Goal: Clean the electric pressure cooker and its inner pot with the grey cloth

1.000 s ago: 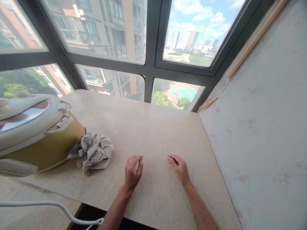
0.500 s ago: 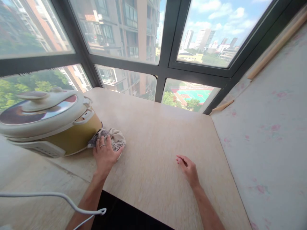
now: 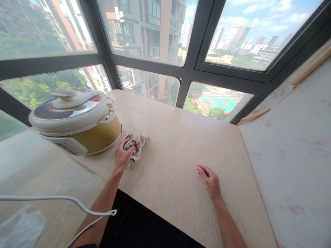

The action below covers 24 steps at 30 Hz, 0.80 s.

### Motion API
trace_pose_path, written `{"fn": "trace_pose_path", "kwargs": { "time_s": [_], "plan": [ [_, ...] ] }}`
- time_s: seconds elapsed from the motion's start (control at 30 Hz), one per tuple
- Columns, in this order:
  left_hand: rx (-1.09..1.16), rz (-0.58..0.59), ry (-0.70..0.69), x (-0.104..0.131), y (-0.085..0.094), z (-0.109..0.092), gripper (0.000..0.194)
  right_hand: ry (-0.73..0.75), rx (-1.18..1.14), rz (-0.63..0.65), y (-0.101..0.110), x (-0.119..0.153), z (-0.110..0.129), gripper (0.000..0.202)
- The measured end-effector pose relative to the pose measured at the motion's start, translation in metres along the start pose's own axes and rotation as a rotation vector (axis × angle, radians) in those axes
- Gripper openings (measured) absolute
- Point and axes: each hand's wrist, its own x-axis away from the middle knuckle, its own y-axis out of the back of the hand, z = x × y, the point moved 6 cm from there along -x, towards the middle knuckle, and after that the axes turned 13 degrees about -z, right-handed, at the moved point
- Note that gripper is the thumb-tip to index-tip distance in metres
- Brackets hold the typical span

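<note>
My left hand [image 3: 124, 154] grips a crumpled beige cleaning cloth [image 3: 141, 143] with a dark printed pattern, its fingers and thumb pinching the bunched fabric on the pale marbled countertop [image 3: 165, 172]. Just left of that hand stands a rice cooker [image 3: 99, 136] with a gold body, a white rim and a shiny lid; the cloth lies a little apart from it. Over on the right, my right hand [image 3: 210, 179] is loosely closed, fingers curled in and thumb against them. I see nothing held in it.
Dark window frames [image 3: 187, 72] bound the counter at the back. Flowered wallpaper [image 3: 289, 162] covers the right wall, with peeling edges near the window. A white cable [image 3: 64, 198] crosses in front at the lower left, above a thin white plastic sheet [image 3: 22, 229].
My left hand has gone from lying spread on the cloth to gripping it, and the cloth has come away from the cooker's base. The view has shifted left; my right hand stays curled.
</note>
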Motion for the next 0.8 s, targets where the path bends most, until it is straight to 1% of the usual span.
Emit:
{"fn": "trace_pose_path", "kwargs": {
  "time_s": [0.07,0.1,0.17,0.2,0.27,0.33,0.37,0.4,0.43,0.5,0.53,0.57,0.63,0.7,0.73,0.77,0.8],
  "plan": [
    [0.067,-0.005,0.019,0.012,-0.007,-0.001,0.051,-0.006,-0.001,-0.005,0.0,0.0,0.001,0.045],
    [0.081,0.007,0.007,0.019,-0.011,-0.003,0.053,-0.008,-0.001,-0.004,0.0,0.0,0.002,0.044],
    [0.091,0.079,-0.057,0.034,-0.023,-0.011,0.057,-0.006,-0.001,0.007,-0.001,0.0,0.004,0.043],
    [0.099,0.148,-0.1,0.041,-0.03,-0.017,0.059,-0.003,-0.001,0.01,-0.001,0.0,0.005,0.042],
    [0.149,0.332,-0.152,0.057,-0.045,-0.027,0.064,0.001,-0.003,0.007,-0.001,0.0,0.006,0.042],
    [0.25,0.5,-0.119,0.067,-0.055,-0.033,0.069,-0.001,-0.011,0.001,0.0,0.0,0.007,0.042],
    [0.297,0.535,-0.089,0.069,-0.058,-0.034,0.07,-0.005,-0.015,-0.002,0.0,0.0,0.007,0.043],
    [0.322,0.514,-0.067,0.068,-0.058,-0.034,0.071,-0.008,-0.019,-0.001,0.0,0.0,0.006,0.044],
    [0.312,0.448,-0.063,0.064,-0.057,-0.032,0.073,-0.012,-0.024,0.001,-0.001,0.0,0.006,0.045],
    [0.199,0.28,-0.095,0.054,-0.053,-0.026,0.077,-0.018,-0.034,0.006,-0.001,0.0,0.006,0.047],
    [0.131,0.239,-0.105,0.051,-0.053,-0.021,0.08,-0.021,-0.039,0.01,-0.002,0.0,0.005,0.049],
    [0.082,0.252,-0.097,0.051,-0.056,-0.017,0.084,-0.026,-0.042,0.011,-0.002,0.0,0.005,0.05],
    [0.063,0.389,-0.05,0.057,-0.068,-0.009,0.094,-0.031,-0.05,0.006,-0.003,0.0,0.005,0.051],
    [0.087,0.514,-0.038,0.068,-0.078,-0.009,0.105,-0.021,-0.052,0.002,-0.006,0.002,0.007,0.052],
    [0.088,0.537,-0.058,0.072,-0.081,-0.012,0.109,-0.006,-0.053,0.003,-0.008,0.003,0.01,0.052],
    [0.083,0.535,-0.092,0.076,-0.083,-0.017,0.111,0.015,-0.056,0.009,-0.012,0.005,0.013,0.052],
    [0.082,0.518,-0.131,0.078,-0.085,-0.023,0.109,0.039,-0.061,0.019,-0.017,0.008,0.016,0.053]
  ]
}}
